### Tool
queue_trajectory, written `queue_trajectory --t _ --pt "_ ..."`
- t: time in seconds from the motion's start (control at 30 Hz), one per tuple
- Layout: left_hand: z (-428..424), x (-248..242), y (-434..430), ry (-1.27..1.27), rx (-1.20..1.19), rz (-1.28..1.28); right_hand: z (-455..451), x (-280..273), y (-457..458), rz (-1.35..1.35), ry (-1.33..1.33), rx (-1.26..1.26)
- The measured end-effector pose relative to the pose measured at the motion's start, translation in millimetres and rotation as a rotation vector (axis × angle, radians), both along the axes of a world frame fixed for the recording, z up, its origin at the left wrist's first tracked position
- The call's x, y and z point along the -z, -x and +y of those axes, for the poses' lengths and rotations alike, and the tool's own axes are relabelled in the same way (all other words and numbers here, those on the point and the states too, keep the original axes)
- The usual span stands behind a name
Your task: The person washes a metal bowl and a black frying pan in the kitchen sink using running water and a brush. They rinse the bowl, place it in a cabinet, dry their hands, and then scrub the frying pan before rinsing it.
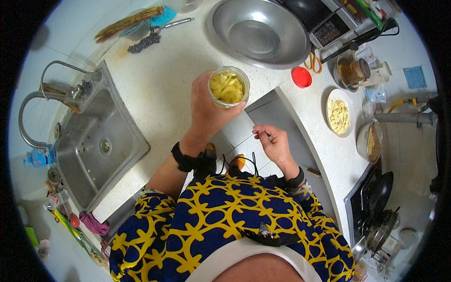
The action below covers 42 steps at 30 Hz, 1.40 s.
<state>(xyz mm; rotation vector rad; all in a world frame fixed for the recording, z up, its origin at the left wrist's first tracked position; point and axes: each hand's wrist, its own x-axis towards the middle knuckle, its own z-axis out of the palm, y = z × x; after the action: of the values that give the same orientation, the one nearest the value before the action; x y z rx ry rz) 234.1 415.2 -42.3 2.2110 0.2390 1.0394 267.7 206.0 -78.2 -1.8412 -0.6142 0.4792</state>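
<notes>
My left hand (pixel 208 105) grips a glass jar (pixel 229 86) around its side. Pale yellow slices fill the uncovered jar. To the lower right of it, my right hand (pixel 273 141) hangs in the air over the floor, its fingers bent together, touching nothing else; whether something tiny is between them cannot be told. A red lid (pixel 301 77) lies on the counter to the right of the jar. Farther right, a white plate (pixel 347 131) bears pale yellow pieces.
A large steel basin (pixel 299 49) stands beyond the jar, with orange-handled scissors (pixel 313 63) beside it. At left is a steel sink (pixel 84 155) with a curved faucet (pixel 22 121). A bowl (pixel 363 142) stands past the plate, near a stove (pixel 363 201). A brush (pixel 130 23) lies at the back.
</notes>
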Motion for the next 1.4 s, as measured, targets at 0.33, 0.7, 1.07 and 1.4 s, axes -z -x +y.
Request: queue_trajectory --t 0.33,0.7,1.07,1.4 --pt "-5.7 16.4 10.2 0.05 0.049 0.048 30.0 -13.2 -12.1 -0.04 -0.107 0.005" --pt "-26.6 1.9 8.5 0.171 0.147 0.046 78.7 -53.7 -20.2 0.178 -0.359 0.097" --pt "-21.0 -9.7 18.3 0.215 0.128 0.115 93.6 -54.6 -14.9 0.035 -0.315 0.152" --pt "-14.5 -7.4 18.9 0.253 0.137 0.273 93.8 -51.1 -13.9 0.002 -0.245 0.166"
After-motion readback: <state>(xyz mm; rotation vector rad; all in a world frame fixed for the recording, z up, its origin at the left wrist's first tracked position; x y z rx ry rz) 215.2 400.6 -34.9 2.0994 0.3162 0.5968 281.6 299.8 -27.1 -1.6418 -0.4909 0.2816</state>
